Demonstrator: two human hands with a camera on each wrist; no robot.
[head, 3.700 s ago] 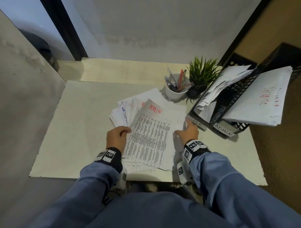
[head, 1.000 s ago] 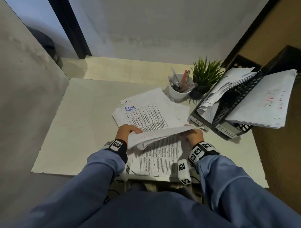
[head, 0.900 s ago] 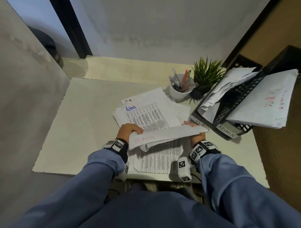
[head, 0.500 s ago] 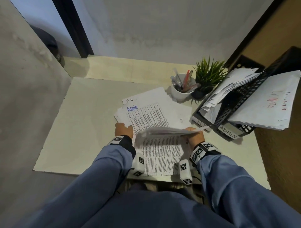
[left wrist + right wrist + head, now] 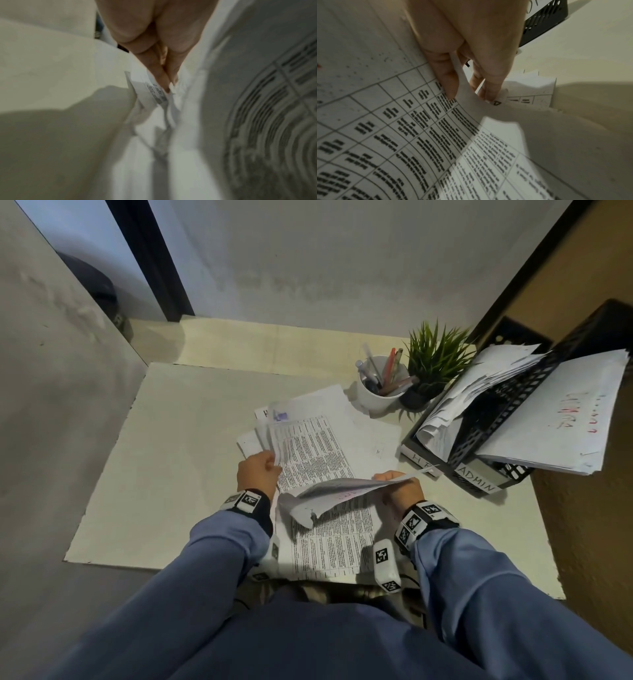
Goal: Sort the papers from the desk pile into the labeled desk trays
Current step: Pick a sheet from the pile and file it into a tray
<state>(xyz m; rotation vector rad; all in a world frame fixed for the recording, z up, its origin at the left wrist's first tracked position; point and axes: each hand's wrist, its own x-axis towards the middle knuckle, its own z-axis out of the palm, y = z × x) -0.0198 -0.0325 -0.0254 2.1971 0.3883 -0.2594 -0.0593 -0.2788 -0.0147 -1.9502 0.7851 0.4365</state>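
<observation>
Head view first: you see the right hand (image 5: 399,489) holding a bent sheet (image 5: 337,491) up off the pile (image 5: 318,453). The sheet curls, so its red writing is half hidden and you cannot read it. Its torn corner hangs down over the pile. The right wrist view shows the grip on it: the thumb (image 5: 444,75) is on one side of the sheet (image 5: 393,121) and the other fingers are on the back.

The left hand (image 5: 258,474) is at the left edge of the pile, with its grip pinching the edge of the top paper. The left wrist view is very blurry. You can only see two fingertips (image 5: 164,75) pressed together on a paper edge (image 5: 154,93), and grey lines of print off to the right.

The pile lies on the bench (image 5: 178,467), right in front of you. The top paper has rows of small print and a blue word at the far end, too smeared to read. A tag under it starts with "H", and the rest is covered.

Two black trays (image 5: 493,426) sit at the right of the bench, near the pile. One label says "ADMIN" (image 5: 478,479). The other label (image 5: 419,460) shows "H R", with the sheet's tip partly in front of it. Both trays hold papers that stick out over the rims. The far tray ends run out of the picture.

A white cup of pens (image 5: 380,388) and a small green plant (image 5: 433,364) stand just beside each other, behind the pile and next to the trays.
</observation>
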